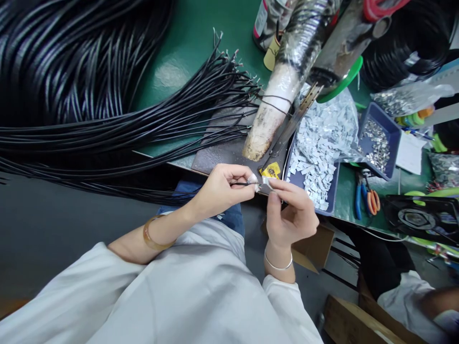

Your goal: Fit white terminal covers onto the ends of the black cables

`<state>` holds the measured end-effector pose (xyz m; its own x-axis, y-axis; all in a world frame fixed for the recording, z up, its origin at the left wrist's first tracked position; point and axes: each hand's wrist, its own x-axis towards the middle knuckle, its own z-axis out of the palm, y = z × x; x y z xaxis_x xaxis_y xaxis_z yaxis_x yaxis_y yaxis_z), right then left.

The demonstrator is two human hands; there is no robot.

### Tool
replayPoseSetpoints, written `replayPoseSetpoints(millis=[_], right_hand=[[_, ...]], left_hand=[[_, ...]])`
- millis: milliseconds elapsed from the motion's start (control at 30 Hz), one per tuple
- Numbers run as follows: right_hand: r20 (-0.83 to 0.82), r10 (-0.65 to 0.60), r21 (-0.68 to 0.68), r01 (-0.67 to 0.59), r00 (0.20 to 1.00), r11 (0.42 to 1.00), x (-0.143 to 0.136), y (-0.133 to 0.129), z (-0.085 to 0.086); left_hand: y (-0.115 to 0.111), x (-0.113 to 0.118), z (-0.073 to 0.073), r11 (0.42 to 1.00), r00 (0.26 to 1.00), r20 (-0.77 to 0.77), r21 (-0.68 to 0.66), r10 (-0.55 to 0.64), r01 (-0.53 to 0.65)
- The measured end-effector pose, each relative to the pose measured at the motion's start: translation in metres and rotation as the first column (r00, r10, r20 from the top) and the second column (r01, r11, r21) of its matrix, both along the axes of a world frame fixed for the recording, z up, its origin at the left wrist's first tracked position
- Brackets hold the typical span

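My left hand [229,184] pinches a thin black cable [241,183] near its end, with white coverings on the fingertips. Close to that cable end, my right hand [290,208] holds a small pale strip [266,181] between thumb and fingers. The two hands almost meet just off the table's front edge. Whether the strip touches the wires is too small to tell. A large bundle of black cables [179,107] lies to the left, with stripped ends fanned out on a dark board [215,155]. Behind the hands is a yellow label [271,170].
A film-wrapped duct [274,102] slants down behind my hands. To the right stand a blue tray [334,200] of small pale pieces and another tray [394,143] of metal parts. Pliers [359,198] and a black fan [418,217] lie farther right. Another person's sleeve [405,291] shows lower right.
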<state>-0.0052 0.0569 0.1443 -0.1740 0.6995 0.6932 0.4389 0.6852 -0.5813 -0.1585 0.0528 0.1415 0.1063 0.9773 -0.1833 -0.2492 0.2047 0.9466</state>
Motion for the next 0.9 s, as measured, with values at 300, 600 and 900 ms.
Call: replayPoseSetpoints(millis=[300, 600, 900], right_hand=[[-0.186, -0.031, -0.189, -0.005, 0.982, 0.982, 0.0048, -0.0001, -0.0041], [-0.118, -0.023, -0.128, 0.008, 0.993, 0.992, 0.0036, -0.0019, -0.0038], [-0.072, -0.018, -0.145, 0.008, 0.997, 0.989, 0.0061, 0.0008, -0.0090]], left_hand=[[-0.0013, -0.0020, 0.0068, 1.000, 0.998, 0.056, -0.024, -0.010, 0.011], [-0.0015, -0.0027, 0.0076, 0.999, 0.997, 0.073, -0.047, -0.012, 0.015], [0.0011, -0.0055, 0.0033, 0.999, 0.988, 0.148, -0.043, 0.037, -0.031]])
